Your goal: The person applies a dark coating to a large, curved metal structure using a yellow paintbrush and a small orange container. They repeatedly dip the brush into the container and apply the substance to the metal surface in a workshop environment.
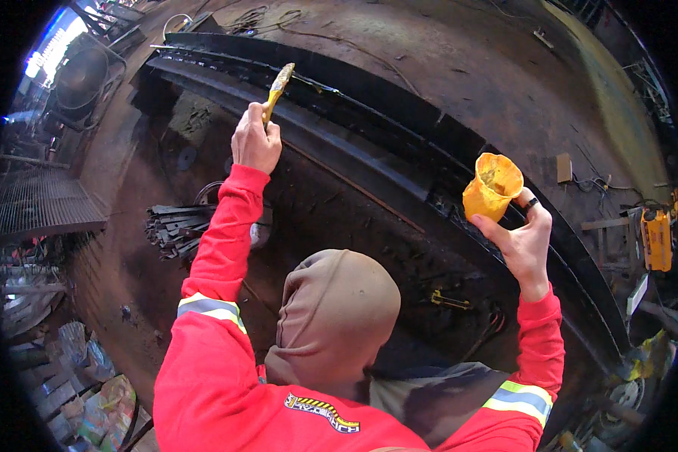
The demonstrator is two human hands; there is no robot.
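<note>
My left hand (256,139), closed, grips a paintbrush (276,92) with yellow on its handle; its pale, smeared bristle end points away from me. The brush is over the long black steel beam (346,154), and whether it touches cannot be told. In my right hand (526,245) is an orange-yellow cup-like container (481,197) with an uneven rim. Thumb and fingers hold its near right side, some fingers hidden behind it. Yellowish matter shows inside. The container is held above the right part of the beam, which crosses from upper left to lower right.
A brown hood (339,309) fills the lower middle, between my red sleeves. Metal strips (175,230) are heaped beside my left forearm. A grate (45,203) and a large fan (81,79) stand left. A yellow device (657,239) is far right; a cable (354,51) crosses the floor.
</note>
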